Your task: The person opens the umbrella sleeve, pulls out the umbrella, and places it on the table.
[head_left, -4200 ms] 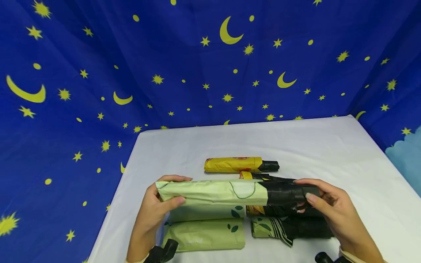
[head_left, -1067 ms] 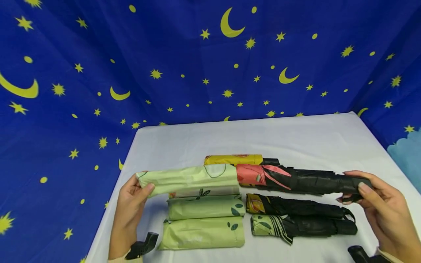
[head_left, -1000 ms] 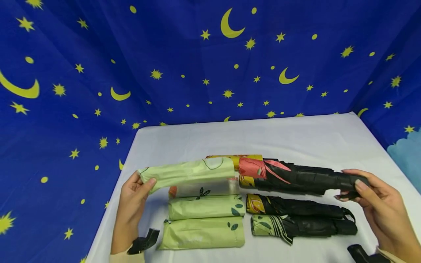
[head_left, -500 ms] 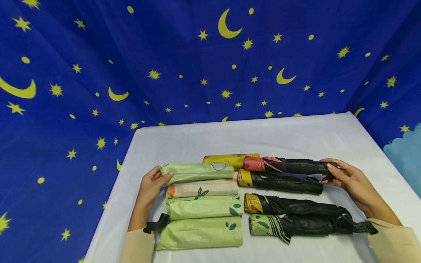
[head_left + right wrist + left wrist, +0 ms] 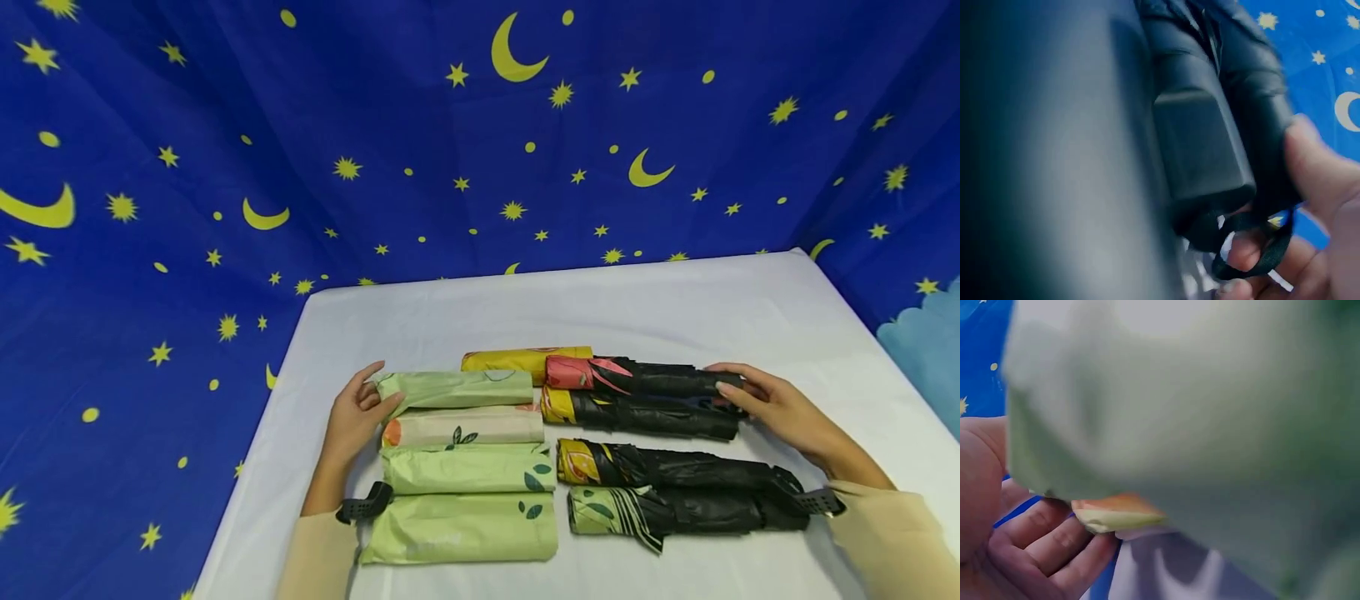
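In the head view my left hand (image 5: 358,417) is at the left end of a pale green umbrella sleeve (image 5: 457,389), thumb against its end and index finger extended past it. The left wrist view shows that hand's fingers (image 5: 1054,540) loosely bent below the blurred sleeve. My right hand (image 5: 772,408) holds the black handle end of a folded umbrella (image 5: 637,377) with a red patterned tip. In the right wrist view the thumb (image 5: 1313,156) lies along this umbrella's side, fingers bent near a black wrist strap (image 5: 1279,253). Umbrella and sleeve lie roughly in line.
Toward me lie a cream floral sleeve (image 5: 465,427), then two green leaf-print sleeves (image 5: 465,471). Three more folded umbrellas (image 5: 637,414) lie on the right. Behind is a yellow sleeved umbrella (image 5: 517,360), its handle hidden. The white table (image 5: 675,300) meets a blue star-print curtain (image 5: 420,100).
The green-sleeved umbrella was drawn apart into sleeve and red-tipped umbrella. Both were then lowered to the far end of the rows, hands coming inward; the left fingers have loosened.
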The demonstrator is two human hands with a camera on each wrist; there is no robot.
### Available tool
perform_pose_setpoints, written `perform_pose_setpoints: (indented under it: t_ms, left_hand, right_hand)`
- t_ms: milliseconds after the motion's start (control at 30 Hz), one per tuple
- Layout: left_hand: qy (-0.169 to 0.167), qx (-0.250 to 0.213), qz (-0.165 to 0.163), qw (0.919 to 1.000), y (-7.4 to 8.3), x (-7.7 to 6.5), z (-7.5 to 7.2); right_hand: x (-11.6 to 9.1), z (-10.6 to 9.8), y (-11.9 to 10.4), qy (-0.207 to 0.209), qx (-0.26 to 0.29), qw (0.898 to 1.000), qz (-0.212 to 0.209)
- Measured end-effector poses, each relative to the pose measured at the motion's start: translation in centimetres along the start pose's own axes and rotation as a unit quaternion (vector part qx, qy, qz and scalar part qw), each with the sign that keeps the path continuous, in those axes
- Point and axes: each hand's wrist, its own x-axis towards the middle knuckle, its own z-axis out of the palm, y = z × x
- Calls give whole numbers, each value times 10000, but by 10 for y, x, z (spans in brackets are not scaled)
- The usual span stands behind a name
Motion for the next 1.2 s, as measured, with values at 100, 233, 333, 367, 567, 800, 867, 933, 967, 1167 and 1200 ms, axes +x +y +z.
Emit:
perform_pose_setpoints:
  t_ms: [100, 233, 333, 367, 567, 800, 867, 933, 967, 1167, 1200]
  left_hand:
    - [-36, 275, -86, 9996, 3, 1, -1]
    - [-148, 1006, -37, 9948, 16, 2, -14]
    - [-258, 1589, 168, 9868, 33, 5, -24]
    - [-301, 1779, 274, 9832, 40, 7, -27]
    - [-777, 2633, 860, 9577, 78, 33, -14]
    - [-2054, 3172, -189, 9257, 91, 74, 47]
    - [-2391, 3171, -433, 9167, 85, 79, 60]
    - [-2633, 3088, -599, 9120, 81, 81, 70]
    - [-2697, 3004, -660, 9125, 80, 82, 73]
    - [-2411, 2132, -848, 9430, 73, 84, 81]
    - [-2306, 1976, -867, 9488, 71, 84, 82]
  right_hand:
    - [-2, 3, -3, 86, -501, 9987, -34]
    - [-6, -3, -11, 229, -1131, 9931, -202]
    - [-3, -12, -21, 214, -1356, 9899, -351]
    - [-1, -15, -25, 233, -1452, 9883, -414]
    - [34, -18, -68, 132, -1961, 9780, -705]
    - [90, 29, -99, -452, -2277, 9702, -697]
    - [96, 45, -102, -585, -2196, 9715, -672]
    - [99, 56, -104, -583, -2064, 9749, -595]
    - [100, 59, -105, -539, -1992, 9770, -540]
    - [98, 69, -108, 216, -1587, 9866, -308]
    - [97, 70, -108, 324, -1535, 9871, -319]
